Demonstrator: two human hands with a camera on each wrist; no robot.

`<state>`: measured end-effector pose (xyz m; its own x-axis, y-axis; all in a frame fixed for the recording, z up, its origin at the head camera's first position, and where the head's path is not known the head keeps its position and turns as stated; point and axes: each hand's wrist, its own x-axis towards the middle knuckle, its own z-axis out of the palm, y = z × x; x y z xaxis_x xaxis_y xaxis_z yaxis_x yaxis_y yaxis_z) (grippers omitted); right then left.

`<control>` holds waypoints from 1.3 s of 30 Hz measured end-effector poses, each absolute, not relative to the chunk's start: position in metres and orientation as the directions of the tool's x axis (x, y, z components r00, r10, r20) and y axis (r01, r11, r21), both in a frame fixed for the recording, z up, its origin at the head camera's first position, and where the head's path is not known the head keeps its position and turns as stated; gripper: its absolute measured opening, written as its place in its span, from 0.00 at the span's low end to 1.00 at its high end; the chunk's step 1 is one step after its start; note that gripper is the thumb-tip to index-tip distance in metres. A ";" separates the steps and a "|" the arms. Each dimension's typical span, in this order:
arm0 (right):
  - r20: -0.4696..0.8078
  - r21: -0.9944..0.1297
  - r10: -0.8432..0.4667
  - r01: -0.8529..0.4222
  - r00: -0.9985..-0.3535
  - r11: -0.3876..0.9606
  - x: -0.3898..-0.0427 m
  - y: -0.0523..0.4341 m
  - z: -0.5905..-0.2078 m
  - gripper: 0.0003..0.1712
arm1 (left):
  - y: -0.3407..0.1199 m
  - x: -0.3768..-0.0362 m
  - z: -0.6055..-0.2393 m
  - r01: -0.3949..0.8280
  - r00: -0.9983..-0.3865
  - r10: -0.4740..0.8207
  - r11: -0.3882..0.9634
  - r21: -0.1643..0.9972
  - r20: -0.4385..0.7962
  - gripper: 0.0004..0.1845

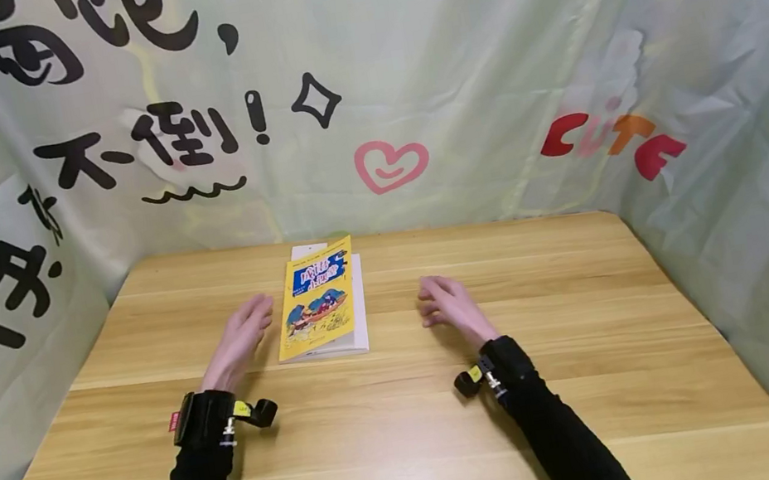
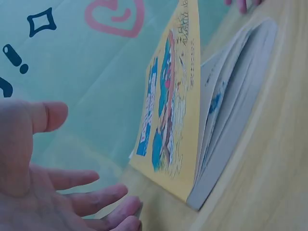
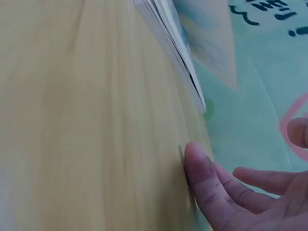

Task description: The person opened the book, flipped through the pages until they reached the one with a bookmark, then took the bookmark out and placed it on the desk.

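Observation:
A paperback book (image 1: pixel 315 305) with a yellow illustrated cover lies on the wooden table, left of the middle. Its cover stands partly lifted from the white pages, as the left wrist view shows. My left hand (image 1: pixel 238 343) is just left of the book, apart from it, with thumb and fingers spread and nothing held. On the other side, farther away, my right hand (image 1: pixel 456 311) is low over the table, its fingers loosely bent and empty. In the right wrist view the book's page edges (image 3: pixel 175 55) appear beyond the right fingertips (image 3: pixel 196 156).
The wooden table (image 1: pixel 400 431) ends at a printed cloth (image 1: pixel 475 49) that hangs behind it and along both sides. Each wrist carries a black band with a small camera (image 1: pixel 261 413) sticking out inward.

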<state>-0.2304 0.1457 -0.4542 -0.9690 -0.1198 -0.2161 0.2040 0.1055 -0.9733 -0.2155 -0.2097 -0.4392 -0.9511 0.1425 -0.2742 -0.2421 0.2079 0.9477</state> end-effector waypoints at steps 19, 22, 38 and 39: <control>-0.328 -0.905 -0.163 0.260 -0.930 0.338 -0.263 0.069 -0.446 0.42 | -0.195 -0.247 -0.452 -0.325 -0.943 0.090 -0.035 0.945 -0.321 0.37; -0.329 -0.879 -0.139 0.248 -0.934 0.408 -0.266 0.062 -0.443 0.45 | -0.195 -0.250 -0.453 -0.315 -0.945 0.111 -0.062 0.947 -0.308 0.37; -0.334 -0.771 -0.169 0.166 -0.927 0.615 -0.284 0.049 -0.445 0.25 | -0.192 -0.260 -0.456 -0.357 -0.930 0.097 -0.009 0.934 -0.354 0.35; -0.332 -0.781 -0.178 0.164 -0.926 0.602 -0.284 0.052 -0.445 0.26 | -0.190 -0.259 -0.456 -0.355 -0.929 0.109 -0.002 0.935 -0.353 0.35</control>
